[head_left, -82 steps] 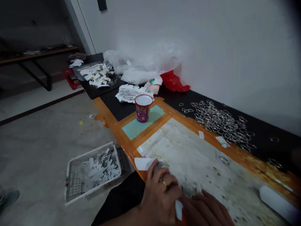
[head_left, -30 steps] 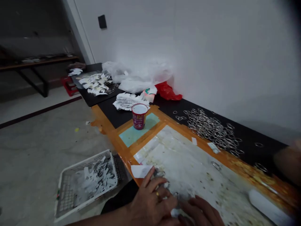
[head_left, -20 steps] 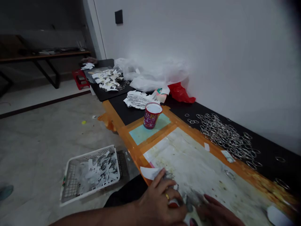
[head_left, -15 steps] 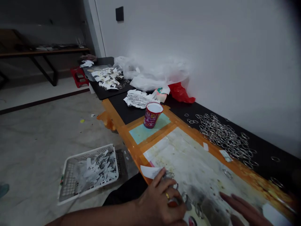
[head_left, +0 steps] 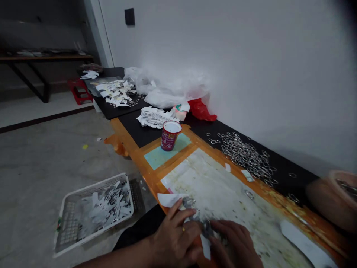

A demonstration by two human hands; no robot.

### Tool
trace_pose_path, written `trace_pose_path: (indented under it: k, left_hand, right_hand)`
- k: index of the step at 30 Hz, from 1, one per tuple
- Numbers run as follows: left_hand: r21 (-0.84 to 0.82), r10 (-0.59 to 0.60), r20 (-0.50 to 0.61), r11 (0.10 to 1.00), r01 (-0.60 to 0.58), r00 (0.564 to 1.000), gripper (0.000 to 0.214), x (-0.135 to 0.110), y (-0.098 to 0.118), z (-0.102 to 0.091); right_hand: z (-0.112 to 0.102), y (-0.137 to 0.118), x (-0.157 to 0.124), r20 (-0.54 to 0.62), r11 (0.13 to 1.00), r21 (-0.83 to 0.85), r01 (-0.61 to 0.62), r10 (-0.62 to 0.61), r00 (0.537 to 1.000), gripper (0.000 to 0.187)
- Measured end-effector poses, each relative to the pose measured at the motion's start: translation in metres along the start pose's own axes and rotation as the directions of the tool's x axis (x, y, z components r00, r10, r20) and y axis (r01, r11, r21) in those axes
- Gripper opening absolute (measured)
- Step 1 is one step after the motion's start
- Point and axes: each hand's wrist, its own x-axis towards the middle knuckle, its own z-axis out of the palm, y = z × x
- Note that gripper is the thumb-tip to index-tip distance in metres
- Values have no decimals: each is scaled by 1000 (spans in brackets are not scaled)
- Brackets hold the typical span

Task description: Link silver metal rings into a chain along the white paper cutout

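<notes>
My left hand (head_left: 178, 232), with a yellow ring on one finger, rests low over the worktop, its bent fingers closed on a white paper strip (head_left: 169, 200). Shiny metal rings (head_left: 189, 202) lie against its fingertips. Close beside it on the right is my right hand (head_left: 235, 240), its fingers and thumb closed about a small metal ring (head_left: 206, 227) between the two hands. A narrow white paper piece (head_left: 205, 247) shows below that ring. The fingers partly hide what lies beneath them.
A heap of metal rings (head_left: 245, 154) lies along the wall side. A purple tub (head_left: 170, 136) stands on the table, with stacked paper pieces (head_left: 156, 117) behind. A white basket (head_left: 60, 232) of scraps sits on the floor. At right is a pinkish container (head_left: 330, 203).
My right hand has come left to the metal pieces beside my left hand. The view has turned right, bringing the pinkish container into sight.
</notes>
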Motion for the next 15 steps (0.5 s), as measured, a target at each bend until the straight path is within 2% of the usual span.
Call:
trace_pose_path:
  k: [3,5,7,9,10,11,12,14,15]
  left_hand:
    - [-42,-6,7,999,6,1000,37,-6,-1,1]
    - [-70,-6,64,997,10,998,48,-10,-2,1]
    - [-144,-39,43,989,45,998,55,-11,-3,1]
    - [-266,-162,-64,954,139,985,55,-8,2,2]
    - [-343,-264,-118,915,210,957,55,-6,6,2]
    - [-429,-390,-167,856,289,906,53,-2,11,1]
    - [-519,-527,-198,772,368,826,51,2,17,1]
    - [-683,-761,-204,561,468,616,44,11,28,-2]
    - [-738,-833,-178,465,488,524,40,15,32,-3]
  right_hand:
    - [2,-21,8,29,959,151,-239,238,971,17]
    - [4,-32,12,80,878,256,-404,397,914,15]
    - [4,-39,16,110,784,370,-498,495,862,16]
    - [4,-43,18,126,687,506,-522,540,832,21]
    - [3,-45,18,128,632,578,-517,555,822,25]
    - [1,-47,19,135,571,645,-507,569,811,28]
    - [-1,-49,19,135,511,703,-495,587,798,30]
    - [-6,-52,21,136,418,772,-479,627,767,31]
    - [-10,-54,22,137,391,785,-480,645,751,31]
